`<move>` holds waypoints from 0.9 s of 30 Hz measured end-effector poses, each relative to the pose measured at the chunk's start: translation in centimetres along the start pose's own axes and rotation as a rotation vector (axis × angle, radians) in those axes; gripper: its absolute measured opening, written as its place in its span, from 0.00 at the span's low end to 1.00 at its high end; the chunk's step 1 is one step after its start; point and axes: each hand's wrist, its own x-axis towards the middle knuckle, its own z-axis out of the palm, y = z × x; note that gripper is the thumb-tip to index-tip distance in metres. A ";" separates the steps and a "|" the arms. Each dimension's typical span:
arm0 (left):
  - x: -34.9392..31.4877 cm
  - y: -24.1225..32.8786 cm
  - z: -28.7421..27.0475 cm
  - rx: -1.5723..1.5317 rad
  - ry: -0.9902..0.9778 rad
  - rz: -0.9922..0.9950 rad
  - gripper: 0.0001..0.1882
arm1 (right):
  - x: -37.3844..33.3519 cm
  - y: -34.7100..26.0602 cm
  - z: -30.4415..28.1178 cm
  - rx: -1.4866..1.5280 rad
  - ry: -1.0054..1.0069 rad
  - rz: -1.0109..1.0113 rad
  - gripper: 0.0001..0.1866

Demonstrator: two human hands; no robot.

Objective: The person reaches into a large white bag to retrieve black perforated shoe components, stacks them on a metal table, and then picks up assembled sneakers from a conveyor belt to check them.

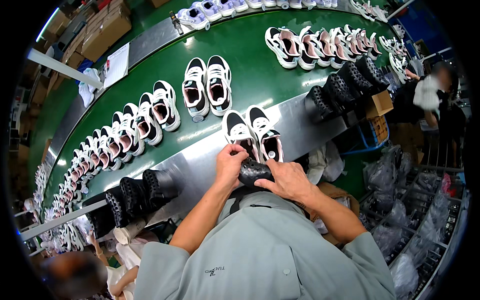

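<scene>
Close in front of me I hold a black, glossy plastic shoe insert with small holes, rounded like a toe. My left hand is closed, pinching its upper left edge between thumb and fingers. My right hand grips its right side, thumb at the lower edge and some fingertips hidden. Just beyond the insert, a pair of black-and-white sneakers with pink lining, the left sneaker and the right sneaker, sits on the metal ledge, toes away from me.
Another sneaker pair stands on the green conveyor belt. Sneaker rows line the left and far right. Stacked black inserts stand left, more stacked inserts right. A wire rack holds plastic bags. Other people work at both sides.
</scene>
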 end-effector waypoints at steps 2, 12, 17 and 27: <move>0.1 -0.7 0.0 0.170 0.077 0.081 0.09 | 0.1 0.1 -0.1 0.052 -0.132 0.102 0.27; 6.1 -0.6 -1.2 0.975 -0.193 0.925 0.08 | 3.0 3.3 4.7 -0.153 0.076 0.236 0.21; 7.1 -0.5 -2.7 0.931 -0.234 0.743 0.10 | 4.9 2.0 9.7 -0.249 0.321 0.006 0.24; 5.8 1.2 -2.8 0.819 -0.283 0.551 0.13 | 7.1 4.4 11.6 -0.023 0.378 -0.069 0.10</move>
